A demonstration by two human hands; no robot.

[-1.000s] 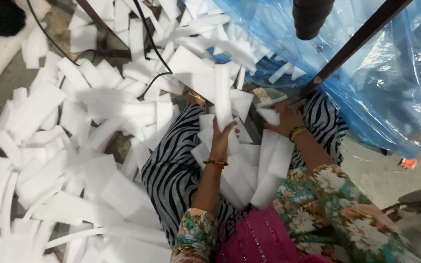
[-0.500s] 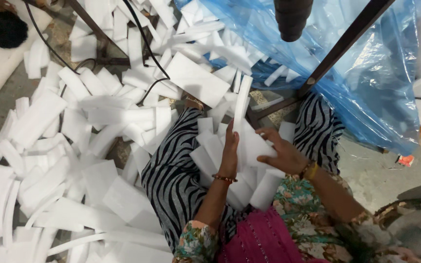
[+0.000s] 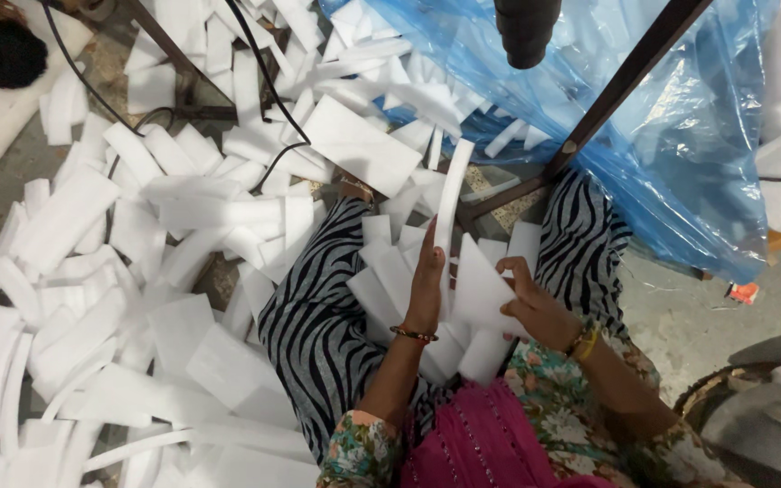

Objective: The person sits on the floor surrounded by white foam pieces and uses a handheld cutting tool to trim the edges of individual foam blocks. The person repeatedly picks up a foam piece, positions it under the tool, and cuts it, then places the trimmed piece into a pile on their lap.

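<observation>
Left hand: the left hand (image 3: pixel 427 280) stands on edge over the lap, fingers straight and pressed flat against a long white foam strip (image 3: pixel 449 212); it steadies the strip rather than closing round it
Right hand: the right hand (image 3: pixel 535 307) is closed on a flat white foam sheet (image 3: pixel 479 289), fingers curled over its right edge
Foam strip: narrow and long, standing nearly upright with a slight tilt, its top end reaching up toward the dark metal frame bar (image 3: pixel 621 90)
Foam sheet: just to the right of the strip, touching or almost touching it, held above the lap
Lap pile: more white foam pieces (image 3: pixel 381 271) lie stacked on the striped black-and-white trousers (image 3: pixel 318 316), under and around both hands
Wrists: a beaded bracelet (image 3: pixel 413 334) on the left wrist, yellow bangles (image 3: pixel 582 342) on the right
Clothing: floral sleeves and a pink cloth (image 3: pixel 490 443) at the bottom of the view
Floor: a wide scatter of white foam offcuts (image 3: pixel 92 271) covers the floor to the left, with a black cable (image 3: pixel 92 90) running across them
Behind: a blue plastic sheet (image 3: pixel 680 163) holding more foam hangs at upper right, well apart from the hands
</observation>
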